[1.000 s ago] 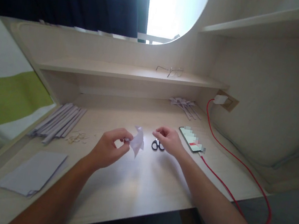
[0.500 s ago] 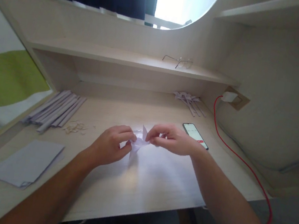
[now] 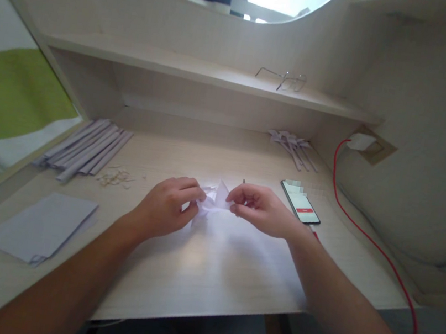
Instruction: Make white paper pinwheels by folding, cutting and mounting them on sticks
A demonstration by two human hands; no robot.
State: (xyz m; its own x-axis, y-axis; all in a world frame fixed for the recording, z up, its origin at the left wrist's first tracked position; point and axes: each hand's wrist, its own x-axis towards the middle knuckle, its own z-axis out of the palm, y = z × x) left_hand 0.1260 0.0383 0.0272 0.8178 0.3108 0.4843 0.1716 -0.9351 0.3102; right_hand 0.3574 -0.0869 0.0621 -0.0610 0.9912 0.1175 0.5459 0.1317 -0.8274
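A small folded piece of pale paper [image 3: 215, 200] is held just above the middle of the light wooden desk [image 3: 206, 276]. My left hand [image 3: 167, 205] pinches its left side with closed fingers. My right hand [image 3: 261, 209] pinches its right side, fingers curled over it. A thin dark tip of the scissors [image 3: 243, 182] shows just behind my right hand; the rest of them is hidden.
A phone [image 3: 300, 201] on a red cable [image 3: 367, 239] lies to the right. Rolled paper strips [image 3: 85, 149] and small scraps [image 3: 114, 177] lie at left, flat sheets [image 3: 41, 226] at front left. Folded paper pieces [image 3: 293, 145] sit at the back right, glasses [image 3: 281, 78] on the shelf.
My right hand came left from beside the scissors and took hold of the folded paper. Both hands now grip it together. The view tilted downward.
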